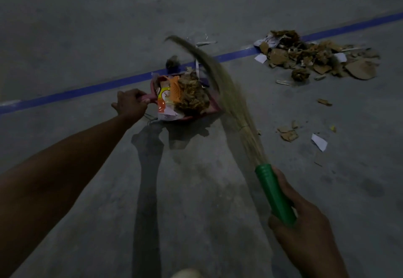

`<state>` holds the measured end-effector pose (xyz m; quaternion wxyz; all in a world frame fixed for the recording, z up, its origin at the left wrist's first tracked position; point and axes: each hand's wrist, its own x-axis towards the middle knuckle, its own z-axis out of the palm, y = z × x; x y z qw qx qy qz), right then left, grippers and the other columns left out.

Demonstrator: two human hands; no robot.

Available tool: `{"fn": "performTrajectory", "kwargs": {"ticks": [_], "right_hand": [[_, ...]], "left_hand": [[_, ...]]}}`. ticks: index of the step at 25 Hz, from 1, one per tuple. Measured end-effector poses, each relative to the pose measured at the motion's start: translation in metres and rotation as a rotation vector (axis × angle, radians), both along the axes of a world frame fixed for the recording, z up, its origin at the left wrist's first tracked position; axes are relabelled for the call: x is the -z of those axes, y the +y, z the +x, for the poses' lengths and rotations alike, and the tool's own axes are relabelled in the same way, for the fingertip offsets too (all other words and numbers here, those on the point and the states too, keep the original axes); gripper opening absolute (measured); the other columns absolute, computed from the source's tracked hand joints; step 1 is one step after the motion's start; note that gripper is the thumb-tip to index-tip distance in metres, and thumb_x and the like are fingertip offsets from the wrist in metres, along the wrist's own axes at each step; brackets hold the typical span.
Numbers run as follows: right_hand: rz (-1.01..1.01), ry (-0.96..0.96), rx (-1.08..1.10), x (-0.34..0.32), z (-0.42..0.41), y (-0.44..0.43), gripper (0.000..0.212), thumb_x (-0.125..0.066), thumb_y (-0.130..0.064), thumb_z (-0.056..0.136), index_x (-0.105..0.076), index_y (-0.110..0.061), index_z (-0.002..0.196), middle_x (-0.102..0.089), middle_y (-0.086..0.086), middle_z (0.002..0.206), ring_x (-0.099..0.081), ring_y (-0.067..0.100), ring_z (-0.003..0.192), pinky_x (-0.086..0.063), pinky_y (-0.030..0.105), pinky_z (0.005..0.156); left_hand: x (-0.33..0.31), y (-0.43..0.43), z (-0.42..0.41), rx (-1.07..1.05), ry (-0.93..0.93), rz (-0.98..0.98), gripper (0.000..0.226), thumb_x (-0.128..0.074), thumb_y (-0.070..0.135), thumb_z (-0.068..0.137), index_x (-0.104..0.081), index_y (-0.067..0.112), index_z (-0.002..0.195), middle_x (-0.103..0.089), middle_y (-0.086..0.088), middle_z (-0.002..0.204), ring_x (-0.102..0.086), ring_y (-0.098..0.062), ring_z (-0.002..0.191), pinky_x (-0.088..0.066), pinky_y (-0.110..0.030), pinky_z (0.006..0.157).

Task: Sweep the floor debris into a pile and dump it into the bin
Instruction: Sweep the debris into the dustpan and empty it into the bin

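**Figure.** Loading the dustpan, seen from the head camera.

The left hand (pixel 130 104) is clenched round the pink handle of the one dustpan (pixel 214 106). The dustpan sits on the floor (pixel 196 190) just beyond that hand, with its mouth facing right. It is heaped with wrappers and brown litter (pixel 189 94).

The right hand (pixel 305 223) grasps the green handle (pixel 274 192) of the one broom (pixel 231 103). The broom's long axis runs forward and leftward from this hand. Its blurred bristles arc past the mouth of the dustpan, and the tip curls beyond it.

One large debris pile (pixel 316 57) of cardboard and paper lies straight ahead of the right hand. It is well to the right of the left hand and well apart from the dustpan, and it straddles a blue floor line (pixel 87 91). At least five loose scraps (pixel 287 134) lie between that pile and the right hand. One dark clump (pixel 172 63) lies just past the dustpan.

The remaining debris is all on the broom side, so the next strokes would probably run right to left, toward the dustpan mouth. No bin is in view.
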<state>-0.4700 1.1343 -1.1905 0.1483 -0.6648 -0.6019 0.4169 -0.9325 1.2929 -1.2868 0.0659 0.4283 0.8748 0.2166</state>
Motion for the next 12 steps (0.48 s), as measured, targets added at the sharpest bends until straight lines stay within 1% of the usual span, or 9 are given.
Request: {"fn": "performTrajectory", "kwargs": {"ticks": [2,3,4,5,6,7,8,10,12], "right_hand": [[0.052,-0.004,0.06,0.004,0.011,0.009,0.096,-0.074,0.0,0.078,-0.034,-0.063,0.139,-0.06,-0.017,0.114,-0.048,-0.011,0.076,-0.037,0.005,0.061],[0.054,-0.006,0.082,0.006,0.013,0.013,0.096,-0.073,0.0,0.079,-0.034,-0.062,0.14,-0.059,-0.015,0.115,-0.05,-0.009,0.077,-0.039,0.006,0.062],[0.046,-0.005,0.105,0.007,0.012,0.018,0.097,-0.073,-0.001,0.079,-0.032,-0.064,0.14,-0.058,-0.014,0.115,-0.054,-0.003,0.077,-0.046,0.014,0.064],[0.026,-0.014,0.132,0.011,0.011,0.023,0.098,-0.073,-0.002,0.08,-0.028,-0.066,0.14,-0.056,-0.013,0.115,-0.061,0.009,0.078,-0.054,0.026,0.067],[0.002,-0.023,0.153,0.015,0.01,0.028,0.1,-0.073,-0.003,0.08,-0.026,-0.067,0.141,-0.056,-0.011,0.115,-0.065,0.019,0.078,-0.058,0.035,0.07],[-0.02,-0.032,0.166,0.021,0.008,0.033,0.102,-0.073,-0.004,0.08,-0.024,-0.068,0.142,-0.059,-0.008,0.116,-0.066,0.025,0.077,-0.06,0.041,0.071],[-0.038,-0.041,0.169,0.026,0.005,0.039,0.102,-0.073,-0.005,0.079,-0.022,-0.067,0.143,-0.062,-0.003,0.116,-0.067,0.029,0.076,-0.061,0.045,0.072],[-0.07,-0.079,0.155,0.036,-0.001,0.048,0.102,-0.074,-0.009,0.08,-0.02,-0.065,0.145,-0.066,0.004,0.114,-0.067,0.031,0.074,-0.061,0.047,0.071],[-0.092,-0.106,0.127,0.043,-0.008,0.055,0.101,-0.073,-0.011,0.081,-0.017,-0.064,0.146,-0.065,0.005,0.114,-0.067,0.031,0.075,-0.061,0.046,0.072]], "left_hand": [[0.001,-0.001,-0.001,-0.031,0.0,0.004,0.034,-0.062,0.046,0.08,-0.069,0.027,0.108,-0.068,-0.002,0.11,-0.047,-0.028,0.122,-0.033,-0.049,0.096],[0.002,-0.002,-0.003,-0.054,0.015,-0.003,0.034,-0.061,0.046,0.081,-0.07,0.028,0.109,-0.067,-0.004,0.112,-0.045,-0.028,0.124,-0.032,-0.05,0.097],[0.003,-0.003,-0.004,-0.083,0.035,-0.013,0.032,-0.062,0.043,0.084,-0.069,0.028,0.111,-0.066,-0.006,0.114,-0.042,-0.029,0.125,-0.031,-0.05,0.097],[0.004,-0.004,-0.008,-0.105,0.047,-0.017,0.03,-0.063,0.041,0.086,-0.069,0.027,0.112,-0.065,-0.007,0.115,-0.04,-0.029,0.126,-0.03,-0.05,0.096],[0.004,-0.005,-0.011,-0.122,0.05,-0.01,0.029,-0.063,0.039,0.086,-0.069,0.026,0.112,-0.065,-0.008,0.116,-0.039,-0.03,0.126,-0.03,-0.049,0.096],[0.002,-0.008,-0.013,-0.138,0.049,0.002,0.029,-0.063,0.038,0.086,-0.069,0.026,0.112,-0.065,-0.008,0.115,-0.039,-0.03,0.126,-0.031,-0.049,0.096],[0.003,-0.01,-0.018,-0.15,0.054,0.019,0.028,-0.064,0.037,0.086,-0.069,0.026,0.112,-0.066,-0.009,0.114,-0.04,-0.029,0.126,-0.031,-0.049,0.096],[0.005,-0.02,-0.028,-0.161,0.053,0.043,0.027,-0.064,0.036,0.085,-0.07,0.026,0.11,-0.067,-0.008,0.112,-0.043,-0.029,0.125,-0.031,-0.049,0.095],[0.009,-0.032,-0.04,-0.167,0.045,0.063,0.027,-0.065,0.038,0.085,-0.069,0.027,0.108,-0.068,-0.006,0.11,-0.046,-0.03,0.122,-0.031,-0.048,0.094]]}}
